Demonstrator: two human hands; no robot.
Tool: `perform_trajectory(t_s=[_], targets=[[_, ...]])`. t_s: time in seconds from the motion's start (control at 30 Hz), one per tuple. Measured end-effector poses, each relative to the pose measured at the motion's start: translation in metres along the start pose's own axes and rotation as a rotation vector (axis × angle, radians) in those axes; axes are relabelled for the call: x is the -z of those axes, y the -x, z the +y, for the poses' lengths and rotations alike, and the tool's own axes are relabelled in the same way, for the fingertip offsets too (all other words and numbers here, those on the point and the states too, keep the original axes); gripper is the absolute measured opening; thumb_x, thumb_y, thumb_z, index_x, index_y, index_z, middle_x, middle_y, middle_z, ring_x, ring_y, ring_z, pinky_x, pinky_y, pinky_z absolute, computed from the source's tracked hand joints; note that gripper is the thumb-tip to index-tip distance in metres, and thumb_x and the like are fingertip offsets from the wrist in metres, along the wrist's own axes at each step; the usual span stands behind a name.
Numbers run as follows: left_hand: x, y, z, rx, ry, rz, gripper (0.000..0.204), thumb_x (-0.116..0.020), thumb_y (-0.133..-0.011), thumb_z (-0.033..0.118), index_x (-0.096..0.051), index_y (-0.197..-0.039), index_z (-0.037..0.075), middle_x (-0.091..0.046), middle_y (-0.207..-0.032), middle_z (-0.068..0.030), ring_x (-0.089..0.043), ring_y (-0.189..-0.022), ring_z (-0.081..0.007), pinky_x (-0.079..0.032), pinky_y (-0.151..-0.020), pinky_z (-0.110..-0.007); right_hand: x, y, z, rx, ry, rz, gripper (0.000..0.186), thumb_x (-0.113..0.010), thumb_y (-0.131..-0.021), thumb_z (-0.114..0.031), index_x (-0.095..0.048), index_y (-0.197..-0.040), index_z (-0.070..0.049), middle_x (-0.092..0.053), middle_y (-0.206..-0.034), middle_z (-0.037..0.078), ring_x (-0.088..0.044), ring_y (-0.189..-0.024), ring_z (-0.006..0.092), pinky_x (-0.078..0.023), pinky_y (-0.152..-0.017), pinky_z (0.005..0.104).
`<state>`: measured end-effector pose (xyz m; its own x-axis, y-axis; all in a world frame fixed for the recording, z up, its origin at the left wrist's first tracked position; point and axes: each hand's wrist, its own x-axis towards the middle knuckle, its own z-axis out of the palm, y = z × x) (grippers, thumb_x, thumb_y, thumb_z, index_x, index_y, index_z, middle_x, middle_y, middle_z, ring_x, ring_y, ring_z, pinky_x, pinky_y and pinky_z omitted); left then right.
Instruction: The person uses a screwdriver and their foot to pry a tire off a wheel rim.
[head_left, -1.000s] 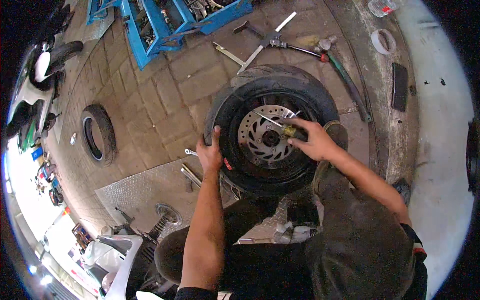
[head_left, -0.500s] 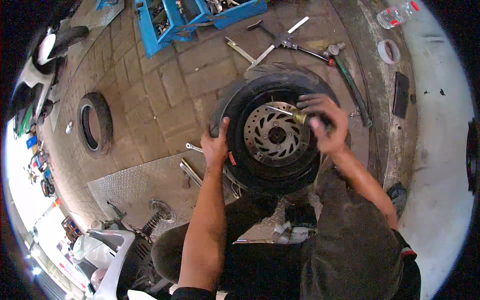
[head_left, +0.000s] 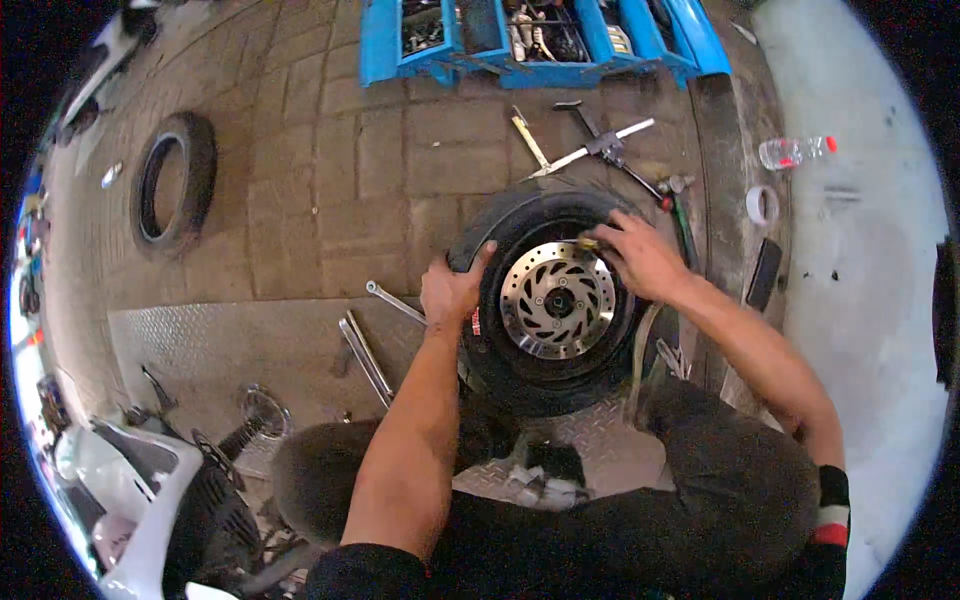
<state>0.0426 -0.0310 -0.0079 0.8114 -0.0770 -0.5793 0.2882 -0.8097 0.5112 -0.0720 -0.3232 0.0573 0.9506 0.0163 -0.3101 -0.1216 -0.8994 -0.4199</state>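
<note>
A black wheel with its tyre [head_left: 520,390] lies in front of me, with a drilled silver brake disc [head_left: 555,335] at its centre. My left hand [head_left: 455,285] grips the tyre's left side, thumb pointing up along it. My right hand [head_left: 640,255] is closed on a yellow-handled screwdriver [head_left: 587,243] at the upper right of the wheel, above the disc's edge; the fingers hide much of the tool, and its tip is too small to place exactly.
A blue toolbox [head_left: 547,72] lies beyond assorted tools [head_left: 600,145]; wrenches [head_left: 365,355] lie left of the wheel. A loose tyre [head_left: 200,170] rests at left, white bodywork [head_left: 130,460] at lower left. A bottle [head_left: 790,152] and tape roll [head_left: 760,205] are at right.
The view has shifted, bringing more of the blue toolbox in. My right hand has turned and lowered the screwdriver toward the wheel's upper rim; my left hand stays on the tyre.
</note>
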Motion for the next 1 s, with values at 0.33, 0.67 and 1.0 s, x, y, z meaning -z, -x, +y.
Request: perform_trajectory(t_s=[0.33,0.67,1.0], targets=[[-0.007,-0.014,-0.022,-0.074,0.027,0.063,0.116,-0.062,-0.068,0.090,-0.063,-0.121,-0.012,-0.065,-0.119,-0.0350,-0.062,-0.117,-0.0469,-0.048,-0.100,-0.051,0.131,0.011,-0.050,-0.150,0.294,-0.379,0.059,-0.073,-0.081,-0.031,-0.059,-0.128,0.001,-0.060,-0.121,0.026,-0.059,-0.116,0.0427,-0.047,-0.103,0.0482],[-0.006,-0.053,-0.060,-0.240,0.107,-0.032,0.119,-0.064,-0.074,0.084,-0.052,-0.135,-0.017,-0.057,-0.136,-0.0337,-0.053,-0.132,-0.0432,-0.038,-0.112,-0.044,-0.059,0.103,-0.022,-0.320,-0.281,0.254,0.051,-0.077,-0.083,-0.036,-0.067,-0.125,-0.010,-0.062,-0.123,0.029,-0.061,-0.117,0.0439,-0.049,-0.102,0.0493],[-0.003,-0.022,-0.012,-0.125,0.107,-0.097,0.117,-0.059,-0.079,0.082,-0.048,-0.138,-0.018,-0.055,-0.138,-0.0334,-0.054,-0.130,-0.0399,-0.037,-0.112,-0.041,-0.105,0.126,-0.077,-0.483,-0.264,0.487,0.048,-0.075,-0.080,-0.015,-0.065,-0.126,-0.013,-0.060,-0.109,0.017,-0.065,-0.098,0.0381,-0.056,-0.083,0.0462]])
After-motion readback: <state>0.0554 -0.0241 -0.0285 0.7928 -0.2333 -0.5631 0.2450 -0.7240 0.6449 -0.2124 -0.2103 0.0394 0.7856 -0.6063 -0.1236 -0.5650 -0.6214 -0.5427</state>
